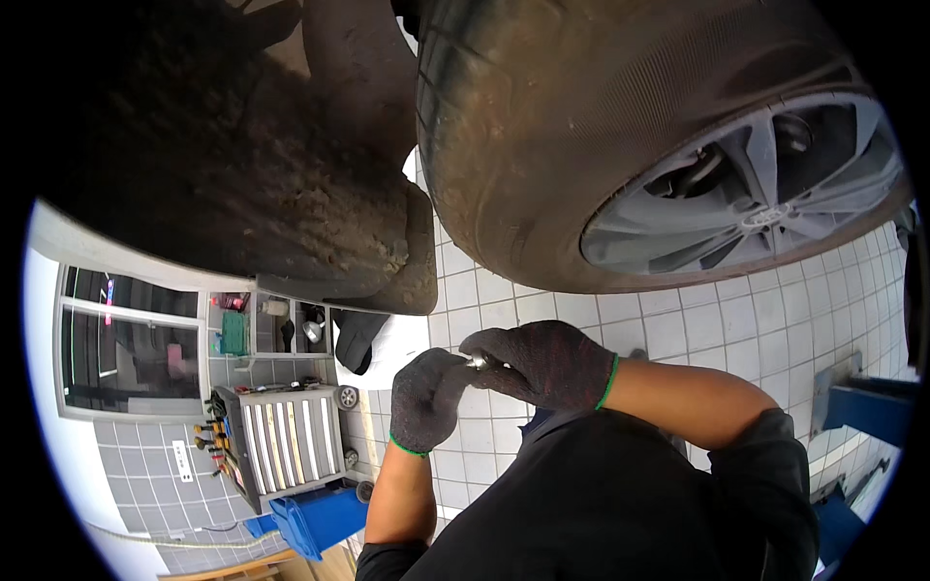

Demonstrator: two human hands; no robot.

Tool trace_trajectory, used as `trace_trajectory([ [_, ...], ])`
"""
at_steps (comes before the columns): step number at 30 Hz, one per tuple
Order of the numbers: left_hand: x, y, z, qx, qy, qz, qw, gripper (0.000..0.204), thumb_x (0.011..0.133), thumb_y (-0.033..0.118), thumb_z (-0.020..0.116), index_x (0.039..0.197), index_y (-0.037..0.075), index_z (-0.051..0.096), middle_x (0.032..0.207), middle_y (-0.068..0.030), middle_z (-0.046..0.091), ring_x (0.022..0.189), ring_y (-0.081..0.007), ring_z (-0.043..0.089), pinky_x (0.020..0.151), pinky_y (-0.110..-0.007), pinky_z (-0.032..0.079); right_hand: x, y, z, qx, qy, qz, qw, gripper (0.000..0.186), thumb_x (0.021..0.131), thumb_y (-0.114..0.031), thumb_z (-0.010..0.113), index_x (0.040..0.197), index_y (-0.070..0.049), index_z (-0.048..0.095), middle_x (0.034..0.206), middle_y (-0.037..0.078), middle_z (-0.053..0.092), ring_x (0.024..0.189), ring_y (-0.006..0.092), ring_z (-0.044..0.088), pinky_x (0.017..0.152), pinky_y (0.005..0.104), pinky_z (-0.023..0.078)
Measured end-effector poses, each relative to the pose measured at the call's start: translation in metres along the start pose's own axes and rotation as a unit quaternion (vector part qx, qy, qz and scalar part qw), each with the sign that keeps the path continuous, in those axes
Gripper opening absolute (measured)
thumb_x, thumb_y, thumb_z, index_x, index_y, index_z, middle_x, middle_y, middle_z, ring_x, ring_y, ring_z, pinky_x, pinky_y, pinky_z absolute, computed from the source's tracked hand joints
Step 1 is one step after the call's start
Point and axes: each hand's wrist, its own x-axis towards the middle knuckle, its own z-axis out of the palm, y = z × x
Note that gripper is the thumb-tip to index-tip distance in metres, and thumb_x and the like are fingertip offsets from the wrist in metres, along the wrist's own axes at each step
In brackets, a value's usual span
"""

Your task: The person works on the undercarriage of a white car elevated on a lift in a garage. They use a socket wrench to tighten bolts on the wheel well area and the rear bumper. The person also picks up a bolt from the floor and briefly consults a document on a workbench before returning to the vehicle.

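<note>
My left hand, in a dark knit glove with a green cuff edge, is closed with its fingers against a small shiny round metal piece. My right hand, gloved the same way, meets it from the other side and pinches the same piece. Most of the piece is hidden by the fingers, so its kind cannot be made out. Above and beyond both hands hangs a car wheel with a worn tyre and a grey multi-spoke rim. Neither hand touches it.
A dirt-caked wheel-arch liner and mud flap hang at the upper left. At the left stand a tool cabinet and a blue bin. Blue lift parts are at the right, above a tiled floor.
</note>
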Motion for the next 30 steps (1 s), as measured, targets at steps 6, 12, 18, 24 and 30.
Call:
trace_trajectory([
  [6,-0.006,0.0,0.005,-0.218,0.132,-0.079,0.964,0.033,0.105,0.021,0.06,0.123,-0.006,0.066,0.092,-0.0074,0.069,0.08,-0.0132,0.064,0.074,-0.029,0.053,0.017,-0.016,-0.015,0.205,0.049,0.049,0.976,0.028,0.106,-0.03,0.06,0.121,-0.006,0.059,0.081,0.009,0.07,0.067,0.0168,0.07,0.063,0.0351,0.054],
  [12,-0.008,-0.012,-0.007,-0.213,0.279,-0.15,0.924,0.043,0.101,0.007,0.064,0.142,-0.002,0.057,0.117,-0.011,0.067,0.1,-0.0154,0.063,0.089,-0.03,0.053,0.066,-0.037,-0.012,0.239,0.151,-0.034,0.959,0.032,0.109,-0.035,0.055,0.118,-0.005,0.059,0.079,0.011,0.069,0.073,0.0267,0.071,0.066,0.0397,0.053],
  [18,0.01,-0.014,-0.024,-0.083,0.343,-0.079,0.932,0.062,0.095,0.003,0.07,0.152,0.001,0.046,0.136,-0.0142,0.062,0.117,-0.0207,0.062,0.103,-0.036,0.051,0.1,-0.069,-0.026,0.376,0.167,0.011,0.911,0.033,0.106,-0.037,0.061,0.109,-0.004,0.063,0.083,0.011,0.069,0.078,0.021,0.07,0.073,0.0391,0.054],
  [24,0.037,-0.012,-0.011,0.039,0.396,0.036,0.917,0.055,0.097,0.004,0.071,0.146,0.0,0.046,0.132,-0.0149,0.063,0.114,-0.0216,0.066,0.101,-0.036,0.051,0.127,-0.073,-0.015,0.338,0.242,-0.041,0.908,0.035,0.104,-0.039,0.064,0.104,-0.003,0.066,0.084,0.015,0.07,0.077,0.0256,0.07,0.074,0.0406,0.054],
  [30,0.041,-0.009,-0.014,0.124,0.414,-0.015,0.902,0.046,0.104,0.01,0.065,0.145,0.001,0.047,0.129,-0.0129,0.06,0.116,-0.0192,0.06,0.101,-0.034,0.048,0.135,-0.091,-0.031,0.287,0.252,-0.107,0.918,0.038,0.103,-0.042,0.063,0.106,-0.004,0.066,0.088,0.017,0.072,0.081,0.0328,0.071,0.076,0.045,0.054],
])
